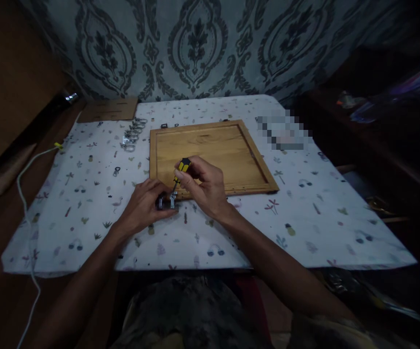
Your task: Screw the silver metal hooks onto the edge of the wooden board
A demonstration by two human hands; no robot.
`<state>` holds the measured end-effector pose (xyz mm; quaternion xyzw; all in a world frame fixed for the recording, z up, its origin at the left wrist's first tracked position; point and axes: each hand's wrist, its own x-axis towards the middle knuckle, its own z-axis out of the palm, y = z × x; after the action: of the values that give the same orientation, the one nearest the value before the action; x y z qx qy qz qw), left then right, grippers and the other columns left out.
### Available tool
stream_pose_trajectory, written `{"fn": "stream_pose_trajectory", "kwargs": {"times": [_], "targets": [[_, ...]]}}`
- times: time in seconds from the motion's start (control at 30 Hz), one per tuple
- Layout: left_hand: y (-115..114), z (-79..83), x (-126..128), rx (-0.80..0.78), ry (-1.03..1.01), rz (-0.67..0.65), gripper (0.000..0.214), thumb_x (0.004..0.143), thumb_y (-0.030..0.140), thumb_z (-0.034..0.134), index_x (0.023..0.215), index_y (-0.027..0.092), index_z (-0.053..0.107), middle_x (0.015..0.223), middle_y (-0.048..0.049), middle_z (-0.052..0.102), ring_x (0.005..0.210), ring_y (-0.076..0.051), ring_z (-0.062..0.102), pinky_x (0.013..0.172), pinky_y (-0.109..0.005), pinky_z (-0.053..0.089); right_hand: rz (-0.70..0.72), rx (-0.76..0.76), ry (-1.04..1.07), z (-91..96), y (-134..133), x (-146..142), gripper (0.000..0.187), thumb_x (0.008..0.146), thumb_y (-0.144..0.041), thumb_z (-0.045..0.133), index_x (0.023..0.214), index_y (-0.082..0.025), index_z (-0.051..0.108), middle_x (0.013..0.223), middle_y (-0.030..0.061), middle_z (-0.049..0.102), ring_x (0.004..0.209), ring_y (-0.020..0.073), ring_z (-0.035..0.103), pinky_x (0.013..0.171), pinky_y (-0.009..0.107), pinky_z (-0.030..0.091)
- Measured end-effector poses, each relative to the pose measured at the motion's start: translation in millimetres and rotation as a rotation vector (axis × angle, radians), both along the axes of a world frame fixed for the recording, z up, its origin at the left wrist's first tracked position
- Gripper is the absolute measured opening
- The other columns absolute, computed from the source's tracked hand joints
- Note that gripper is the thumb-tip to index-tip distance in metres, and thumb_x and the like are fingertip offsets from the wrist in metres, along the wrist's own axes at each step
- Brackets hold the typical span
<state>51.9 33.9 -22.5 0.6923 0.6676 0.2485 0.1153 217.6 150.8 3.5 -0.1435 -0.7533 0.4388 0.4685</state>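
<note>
Your right hand (pixel 208 186) grips a tilted screwdriver (pixel 182 168), your left hand (pixel 143 202) pinches a hinge (pixel 172 200) by the near edge of a board (pixel 206 143), tablecloth (pixel 198 230) spreading left and right.

The screwdriver (pixel 181 169), which has a black-and-yellow handle and a slim shaft, is tilted with its handle up and its tip directed down at the hinge; the handle is gripped in the right fingers (pixel 191 185). The hinge (pixel 172 199), a small silver metal part, is held between the left fingers (pixel 150 186) at the near edge of the wooden panel, toward its left corner; whether it is fastened there cannot be determined. The wooden panel (pixel 210 145), yellowish brown with a raised border around a recessed, grained center, lies flat on the tabletop (pixel 304 213).
</note>
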Motion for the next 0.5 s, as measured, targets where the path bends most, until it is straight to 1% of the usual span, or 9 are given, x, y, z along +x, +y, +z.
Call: {"fn": "stream_pose_trajectory", "kwargs": {"times": [0.1,0.23,0.3,0.43,0.5], "targets": [[0.0,-0.1,0.1,0.004,0.011,0.003,0.032,0.086,0.045,0.079,0.104,0.022,0.067,0.106,-0.0057,0.07,0.1,-0.029,0.063,0.088,-0.043,0.049,0.024,-0.012,-0.01,-0.2,0.3,-0.7,0.034,0.094,-0.051,0.071,0.083,-0.02,0.061,0.073,-0.0019,0.056,0.065,0.0121,0.052,0.059,0.026,0.043],[0.1,-0.3,0.3,-0.004,0.029,0.01,0.033,0.083,0.043,0.082,0.104,0.022,0.067,0.106,-0.006,0.071,0.102,-0.03,0.064,0.089,-0.045,0.049,0.102,-0.144,-0.046,-1.0,-0.6,-2.0,0.041,0.089,-0.057,0.074,0.081,-0.023,0.055,0.067,-0.0047,0.053,0.057,0.011,0.049,0.054,0.026,0.041],[0.1,-0.6,0.4,0.0,0.038,0.014,0.033,0.083,0.043,0.082,0.104,0.023,0.067,0.105,-0.006,0.071,0.102,-0.031,0.064,0.089,-0.045,0.05,0.147,-0.195,-0.053,-0.5,-0.6,-1.6,0.041,0.087,-0.058,0.075,0.082,-0.023,0.054,0.068,-0.005,0.054,0.057,0.0109,0.05,0.054,0.026,0.043],[-0.3,0.0,0.7,0.003,0.037,0.005,0.033,0.084,0.042,0.082,0.106,0.022,0.067,0.108,-0.0064,0.07,0.103,-0.031,0.064,0.09,-0.046,0.05,0.217,-0.168,-0.065,0.8,0.8,0.2,0.03,0.093,-0.05,0.071,0.094,-0.021,0.064,0.075,-0.0026,0.059,0.063,0.0119,0.056,0.059,0.026,0.047],[-0.6,0.8,1.0,0.0,0.032,0.002,0.033,0.084,0.042,0.081,0.105,0.022,0.067,0.109,-0.0063,0.07,0.103,-0.03,0.064,0.09,-0.046,0.05,0.195,-0.144,-0.052,0.6,1.2,-0.4,0.027,0.094,-0.046,0.069,0.092,-0.02,0.066,0.074,-0.0022,0.058,0.064,0.0121,0.056,0.059,0.026,0.046]]}}
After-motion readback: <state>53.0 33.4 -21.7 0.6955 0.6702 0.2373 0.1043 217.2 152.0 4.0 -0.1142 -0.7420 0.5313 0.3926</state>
